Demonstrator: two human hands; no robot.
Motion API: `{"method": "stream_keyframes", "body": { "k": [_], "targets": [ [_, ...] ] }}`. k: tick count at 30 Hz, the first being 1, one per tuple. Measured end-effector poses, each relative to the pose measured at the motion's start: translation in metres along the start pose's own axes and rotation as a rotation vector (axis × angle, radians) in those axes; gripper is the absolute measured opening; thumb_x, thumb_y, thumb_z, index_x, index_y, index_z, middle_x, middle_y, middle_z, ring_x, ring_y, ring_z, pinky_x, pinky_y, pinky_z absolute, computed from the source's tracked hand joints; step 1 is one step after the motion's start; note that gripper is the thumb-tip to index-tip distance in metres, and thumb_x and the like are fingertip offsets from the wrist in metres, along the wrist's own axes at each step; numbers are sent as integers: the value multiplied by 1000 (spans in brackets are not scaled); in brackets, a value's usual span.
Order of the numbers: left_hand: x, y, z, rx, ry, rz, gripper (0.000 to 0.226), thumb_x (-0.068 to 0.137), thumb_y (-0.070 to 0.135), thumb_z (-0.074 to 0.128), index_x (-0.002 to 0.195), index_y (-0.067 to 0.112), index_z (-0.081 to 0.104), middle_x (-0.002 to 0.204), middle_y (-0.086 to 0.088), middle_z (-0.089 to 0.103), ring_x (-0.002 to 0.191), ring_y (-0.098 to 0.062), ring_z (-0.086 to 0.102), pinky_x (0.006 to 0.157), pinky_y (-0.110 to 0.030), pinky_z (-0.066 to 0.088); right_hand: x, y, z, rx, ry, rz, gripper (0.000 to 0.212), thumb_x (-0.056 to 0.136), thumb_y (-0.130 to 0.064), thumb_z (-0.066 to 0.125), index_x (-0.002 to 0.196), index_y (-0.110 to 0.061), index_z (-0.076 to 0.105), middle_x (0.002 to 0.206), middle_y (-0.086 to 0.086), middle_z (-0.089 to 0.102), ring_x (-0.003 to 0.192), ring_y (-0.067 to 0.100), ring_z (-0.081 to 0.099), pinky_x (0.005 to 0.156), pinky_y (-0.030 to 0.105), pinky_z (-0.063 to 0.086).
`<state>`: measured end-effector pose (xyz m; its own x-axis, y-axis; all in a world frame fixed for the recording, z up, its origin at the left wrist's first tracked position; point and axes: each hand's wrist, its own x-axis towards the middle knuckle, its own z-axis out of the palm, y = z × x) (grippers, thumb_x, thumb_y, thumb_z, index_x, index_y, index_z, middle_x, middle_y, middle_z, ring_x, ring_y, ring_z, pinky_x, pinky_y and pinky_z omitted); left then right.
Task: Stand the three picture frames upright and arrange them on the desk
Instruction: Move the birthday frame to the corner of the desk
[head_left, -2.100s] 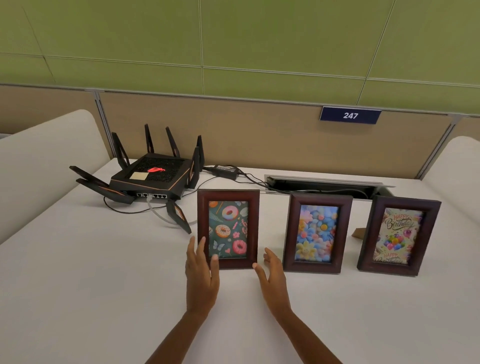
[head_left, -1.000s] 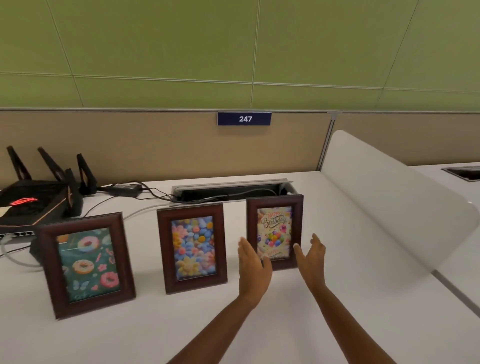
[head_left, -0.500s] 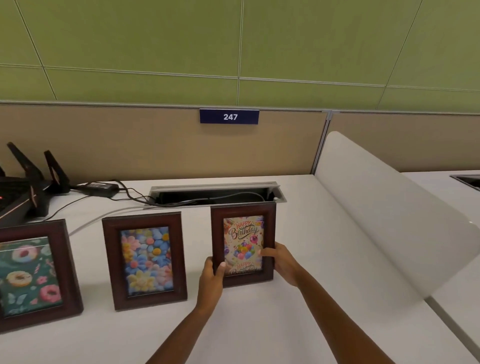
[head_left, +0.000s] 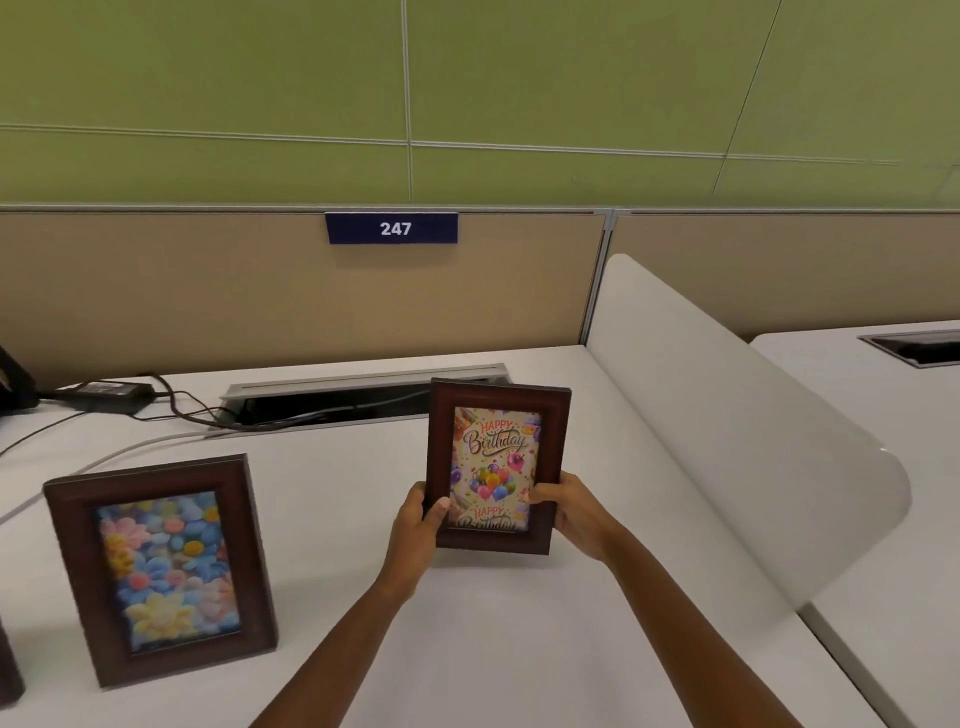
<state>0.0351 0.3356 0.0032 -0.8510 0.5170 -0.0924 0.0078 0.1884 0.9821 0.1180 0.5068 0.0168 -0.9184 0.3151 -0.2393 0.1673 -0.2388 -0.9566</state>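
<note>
Reading "HAPPY Birthday" in script above a bunch of balloons, the birthday frame (head_left: 496, 465) is sitting upright toward the right of the white counter (head_left: 519, 649), in front of the open cable tray (head_left: 358, 397). A second line of the same greeting at the card's foot is partly hidden behind the thumbs. On the beige partition behind, a dark blue plate (head_left: 391, 228) is showing "247" in white. The flower frame (head_left: 158, 566) is standing upright well to the left, apart from the first. Only a dark sliver of a third frame (head_left: 9, 670) is showing at the lower left edge, its picture cut off. A black power adapter (head_left: 106, 389) is lying near the back left, its label too small to read. The left hand (head_left: 418, 525) is pinching the birthday frame's lower left edge, thumb on the front. The right hand (head_left: 574, 512) is gripping the lower right edge likewise, fingers curled behind and out of sight. Whether the frame's base is touching the counter is hard to tell.
</note>
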Motion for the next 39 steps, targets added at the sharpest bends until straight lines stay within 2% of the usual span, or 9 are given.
{"method": "stream_keyframes", "body": {
  "k": [3,7,13,17,23,34,39],
  "targets": [
    [14,7,19,14,-48,9,31,95,14,38,125,8,41,123,-11,53,102,-15,50,83,-25,45,1,-6,-24,32,1,-1,33,83,7,46,102,-18,56,103,3,66,98,22,63,78,30,57],
    [34,16,43,4,-67,9,31,95,16,38,124,7,41,124,-14,54,103,-16,51,85,-28,46,7,-11,-50,59,24,-18,33,83,7,48,100,-20,56,102,2,66,95,21,65,71,26,60],
    [70,29,73,13,-92,-21,33,95,17,37,125,3,41,128,-17,53,113,-26,53,92,-35,47,32,-24,-83,-26,111,-48,35,81,5,53,99,-24,56,100,0,67,92,20,66,69,25,59],
    [92,34,91,5,-84,-26,32,95,14,38,125,2,41,128,-19,53,115,-28,52,93,-35,46,54,-37,-101,-74,157,-72,38,79,8,52,104,-20,54,101,3,66,91,19,65,71,28,57],
    [116,35,108,30,-64,-46,33,95,14,38,125,0,41,129,-20,52,118,-31,51,96,-39,46,80,-46,-118,-129,180,-59,43,75,12,51,109,-14,53,108,10,63,94,24,63,75,30,55],
    [123,31,125,123,-31,-31,34,94,17,40,124,-1,42,128,-20,53,115,-32,53,96,-43,49,94,-39,-139,-116,198,-16,44,75,11,50,112,-13,51,108,8,63,95,23,63,76,31,55],
    [120,31,128,153,-45,-26,35,94,19,41,123,0,42,128,-19,54,115,-32,54,95,-42,49,91,-34,-140,-107,253,-13,45,77,10,50,115,-13,49,116,13,61,98,27,61,77,33,54]
  ]
}}
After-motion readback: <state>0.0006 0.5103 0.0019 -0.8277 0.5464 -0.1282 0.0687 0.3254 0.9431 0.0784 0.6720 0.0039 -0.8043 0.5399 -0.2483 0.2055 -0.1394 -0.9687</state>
